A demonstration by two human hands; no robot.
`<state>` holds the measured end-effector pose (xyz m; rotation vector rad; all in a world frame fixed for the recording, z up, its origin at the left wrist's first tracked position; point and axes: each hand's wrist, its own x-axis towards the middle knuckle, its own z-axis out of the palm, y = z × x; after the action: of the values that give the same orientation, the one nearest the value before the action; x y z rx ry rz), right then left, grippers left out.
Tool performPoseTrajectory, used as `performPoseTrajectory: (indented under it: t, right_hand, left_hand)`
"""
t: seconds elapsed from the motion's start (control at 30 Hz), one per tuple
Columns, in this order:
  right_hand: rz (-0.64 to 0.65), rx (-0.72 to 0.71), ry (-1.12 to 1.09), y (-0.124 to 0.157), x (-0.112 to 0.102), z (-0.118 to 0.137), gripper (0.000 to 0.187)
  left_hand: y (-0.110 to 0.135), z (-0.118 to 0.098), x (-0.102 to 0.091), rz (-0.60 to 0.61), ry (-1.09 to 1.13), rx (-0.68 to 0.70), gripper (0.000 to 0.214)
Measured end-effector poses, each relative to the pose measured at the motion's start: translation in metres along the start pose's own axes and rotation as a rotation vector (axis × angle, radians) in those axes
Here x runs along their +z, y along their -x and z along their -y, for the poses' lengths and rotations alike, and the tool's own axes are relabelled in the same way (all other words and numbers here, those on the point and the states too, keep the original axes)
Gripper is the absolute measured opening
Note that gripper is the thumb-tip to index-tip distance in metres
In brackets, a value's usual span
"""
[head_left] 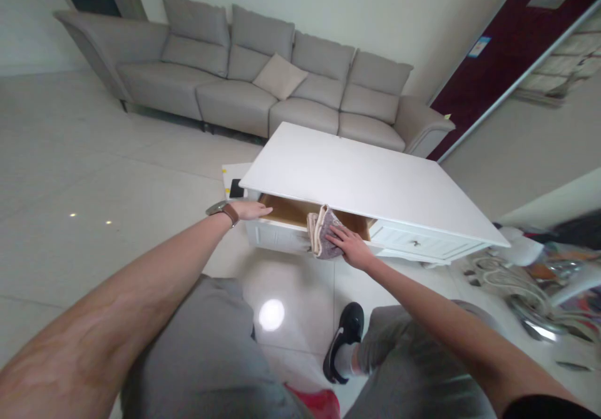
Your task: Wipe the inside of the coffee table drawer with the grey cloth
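A low white table point(357, 175) stands in front of me with its left drawer point(282, 234) pulled out, showing a brown wooden inside. My left hand point(251, 210) lies on the drawer's left front corner, fingers stretched toward the opening; a watch is on that wrist. My right hand point(350, 243) presses flat, fingers spread, on a folded grey and beige cloth point(323, 234) draped over the drawer's front edge. A second drawer point(417, 242) to the right stays closed.
A grey sectional sofa point(263, 74) with a beige cushion lines the far wall. A white box with a dark phone-like item point(235, 187) sits left of the table. Cables and clutter point(530, 281) spread on the floor at right. My shoe point(345, 341) rests on glossy tiles.
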<state>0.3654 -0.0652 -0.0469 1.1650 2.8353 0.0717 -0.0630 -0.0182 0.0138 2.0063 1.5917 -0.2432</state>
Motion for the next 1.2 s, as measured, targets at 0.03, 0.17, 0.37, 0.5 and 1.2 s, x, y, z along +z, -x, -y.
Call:
performPoseTrajectory:
  t: [0.03, 0.17, 0.37, 0.5, 1.2]
  right_hand:
    - [-0.014, 0.063, -0.035, 0.019, 0.004, -0.017, 0.076]
    - [-0.154, 0.163, -0.143, 0.085, 0.028, -0.068, 0.079]
    - [-0.321, 0.492, -0.329, 0.115, 0.050, -0.077, 0.078]
    - [-0.474, 0.623, -0.396, 0.102, 0.060, -0.061, 0.075]
    - [-0.912, 0.909, -0.474, 0.072, 0.093, -0.028, 0.068]
  left_hand:
    - [-0.001, -0.001, 0.001, 0.006, -0.007, 0.007, 0.094]
    - [-0.001, 0.002, 0.006, 0.020, -0.023, 0.018, 0.104]
    - [0.005, 0.016, 0.010, 0.021, 0.041, 0.001, 0.105]
    - [0.011, 0.023, 0.012, 0.026, 0.144, -0.052, 0.096]
    - [0.017, 0.032, 0.014, 0.102, 0.365, -0.233, 0.107]
